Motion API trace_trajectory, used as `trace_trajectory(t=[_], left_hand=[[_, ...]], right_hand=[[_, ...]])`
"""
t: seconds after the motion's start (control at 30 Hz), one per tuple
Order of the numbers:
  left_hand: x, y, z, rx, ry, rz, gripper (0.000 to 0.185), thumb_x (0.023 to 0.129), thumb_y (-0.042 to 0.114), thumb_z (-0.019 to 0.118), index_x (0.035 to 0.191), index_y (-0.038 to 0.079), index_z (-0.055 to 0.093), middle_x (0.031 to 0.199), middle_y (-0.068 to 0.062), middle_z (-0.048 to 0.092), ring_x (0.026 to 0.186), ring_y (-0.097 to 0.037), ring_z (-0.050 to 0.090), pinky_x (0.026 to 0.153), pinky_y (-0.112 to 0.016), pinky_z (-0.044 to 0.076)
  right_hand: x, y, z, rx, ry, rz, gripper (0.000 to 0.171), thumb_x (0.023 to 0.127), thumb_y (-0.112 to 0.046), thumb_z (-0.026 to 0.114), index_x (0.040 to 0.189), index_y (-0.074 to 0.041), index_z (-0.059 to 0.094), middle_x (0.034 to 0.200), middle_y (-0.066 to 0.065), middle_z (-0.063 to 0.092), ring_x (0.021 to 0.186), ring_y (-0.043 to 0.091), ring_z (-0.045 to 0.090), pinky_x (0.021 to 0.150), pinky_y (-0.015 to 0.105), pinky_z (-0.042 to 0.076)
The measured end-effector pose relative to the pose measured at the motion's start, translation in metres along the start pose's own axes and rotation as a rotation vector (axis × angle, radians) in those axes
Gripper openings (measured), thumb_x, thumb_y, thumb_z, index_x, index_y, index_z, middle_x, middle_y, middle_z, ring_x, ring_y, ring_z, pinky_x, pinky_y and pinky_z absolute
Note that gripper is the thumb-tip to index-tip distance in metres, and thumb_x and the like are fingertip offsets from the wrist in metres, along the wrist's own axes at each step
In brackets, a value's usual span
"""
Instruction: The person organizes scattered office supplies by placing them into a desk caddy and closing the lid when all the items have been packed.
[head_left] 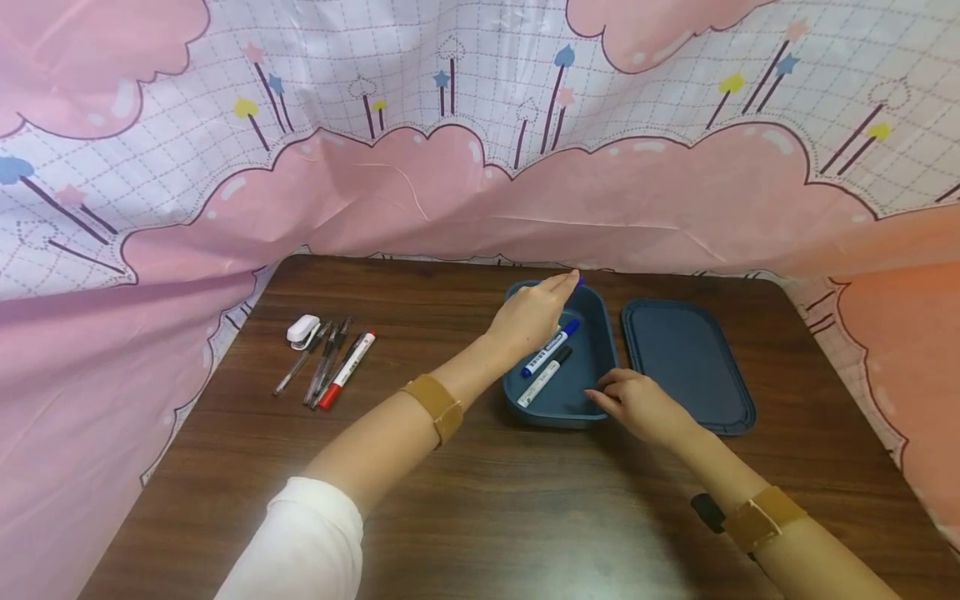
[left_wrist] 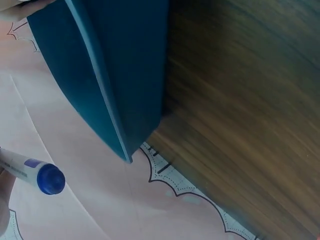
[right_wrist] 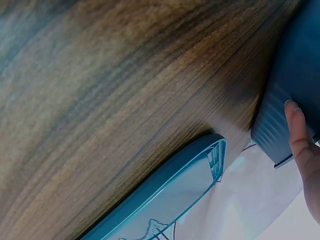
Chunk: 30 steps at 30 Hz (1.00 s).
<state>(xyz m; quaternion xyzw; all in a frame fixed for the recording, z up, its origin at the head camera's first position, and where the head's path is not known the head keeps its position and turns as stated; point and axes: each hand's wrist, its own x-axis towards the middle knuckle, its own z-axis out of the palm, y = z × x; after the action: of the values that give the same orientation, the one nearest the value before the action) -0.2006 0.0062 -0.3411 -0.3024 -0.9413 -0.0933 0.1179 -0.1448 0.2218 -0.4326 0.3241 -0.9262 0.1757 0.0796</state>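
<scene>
A dark blue box (head_left: 596, 333) stands open on the brown table, with a blue-capped marker (head_left: 551, 348) and a black-capped marker (head_left: 545, 377) lying inside. My left hand (head_left: 531, 317) hovers over the box's far end and pinches another blue-capped marker (left_wrist: 47, 177); only its cap tip (head_left: 578, 280) shows in the head view. My right hand (head_left: 637, 404) grips the box's near right corner, one finger (right_wrist: 300, 145) against the ribbed outer wall (right_wrist: 272, 130). The box's flat lid (head_left: 686, 362) lies just to the right.
Several pens and a red-capped marker (head_left: 347, 369) lie in a row at the table's left, beside a small white object (head_left: 303, 331). A pink patterned cloth (head_left: 480, 192) hangs behind and drapes both table sides.
</scene>
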Motion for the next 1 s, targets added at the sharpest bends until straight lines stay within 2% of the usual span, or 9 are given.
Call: trace_trajectory(t=[0.1,0.17,0.3,0.43,0.57,0.67,0.8,1.0], left_hand=[[0.001,0.003,0.002,-0.003,0.003,0.012,0.052,0.099,0.008,0.049,0.149,0.009,0.036,0.152,-0.004,0.043,0.047,-0.006,0.046,0.050,-0.007,0.042],[0.001,0.005,0.003,0.003,0.010,0.024,0.053,0.099,0.010,0.051,0.150,0.009,0.035,0.152,-0.004,0.044,0.052,-0.006,0.055,0.062,-0.009,0.050],[0.003,0.009,0.006,-0.001,0.040,0.040,0.054,0.099,0.014,0.052,0.150,0.009,0.035,0.150,-0.004,0.046,0.069,-0.007,0.067,0.076,-0.011,0.054],[0.004,0.011,0.011,-0.035,0.061,0.026,0.051,0.101,0.014,0.050,0.150,0.010,0.036,0.150,-0.003,0.047,0.064,-0.007,0.066,0.065,-0.007,0.051],[0.005,0.014,0.018,-0.044,0.030,0.007,0.053,0.101,0.014,0.050,0.151,0.012,0.034,0.150,-0.003,0.046,0.057,-0.008,0.061,0.062,-0.007,0.051],[0.007,0.017,0.024,-0.048,-0.011,-0.007,0.054,0.101,0.015,0.050,0.152,0.013,0.031,0.151,-0.002,0.045,0.067,-0.009,0.067,0.082,-0.017,0.057],[0.008,0.018,0.033,-0.051,-0.046,-0.044,0.055,0.101,0.014,0.050,0.152,0.014,0.031,0.150,-0.002,0.046,0.089,-0.012,0.072,0.101,-0.035,0.051],[0.007,0.015,0.049,-0.049,-0.064,-0.073,0.057,0.099,0.009,0.052,0.152,0.016,0.032,0.148,-0.002,0.049,0.110,-0.016,0.067,0.091,-0.024,0.056]], right_hand=[[0.001,0.000,-0.001,-0.003,0.004,-0.011,0.027,0.090,-0.014,0.067,0.064,-0.007,0.071,0.088,0.011,0.068,0.077,0.020,0.066,0.061,0.029,0.058],[0.002,0.000,-0.002,-0.005,0.010,-0.022,0.026,0.089,-0.013,0.067,0.064,-0.006,0.072,0.087,0.011,0.068,0.076,0.019,0.066,0.061,0.029,0.058],[0.003,0.000,-0.003,-0.007,0.015,-0.045,0.024,0.088,-0.011,0.068,0.066,-0.004,0.073,0.086,0.010,0.068,0.076,0.018,0.066,0.061,0.028,0.058],[0.004,0.000,-0.003,-0.006,0.015,-0.053,0.022,0.088,-0.011,0.069,0.068,-0.003,0.073,0.086,0.010,0.068,0.076,0.019,0.067,0.062,0.028,0.058],[0.003,0.000,-0.002,-0.008,0.023,-0.045,0.023,0.088,-0.011,0.069,0.067,-0.003,0.073,0.087,0.011,0.068,0.077,0.019,0.067,0.062,0.028,0.058],[0.001,0.000,0.000,-0.008,0.030,-0.041,0.024,0.088,-0.012,0.069,0.066,-0.004,0.073,0.087,0.011,0.068,0.077,0.019,0.067,0.062,0.029,0.058],[0.001,0.000,0.001,-0.001,0.027,-0.043,0.024,0.088,-0.011,0.068,0.066,-0.004,0.073,0.087,0.010,0.068,0.076,0.019,0.067,0.061,0.028,0.058],[0.001,0.001,0.000,-0.004,0.031,-0.047,0.023,0.088,-0.011,0.069,0.067,-0.004,0.073,0.087,0.010,0.068,0.076,0.019,0.066,0.060,0.028,0.058]])
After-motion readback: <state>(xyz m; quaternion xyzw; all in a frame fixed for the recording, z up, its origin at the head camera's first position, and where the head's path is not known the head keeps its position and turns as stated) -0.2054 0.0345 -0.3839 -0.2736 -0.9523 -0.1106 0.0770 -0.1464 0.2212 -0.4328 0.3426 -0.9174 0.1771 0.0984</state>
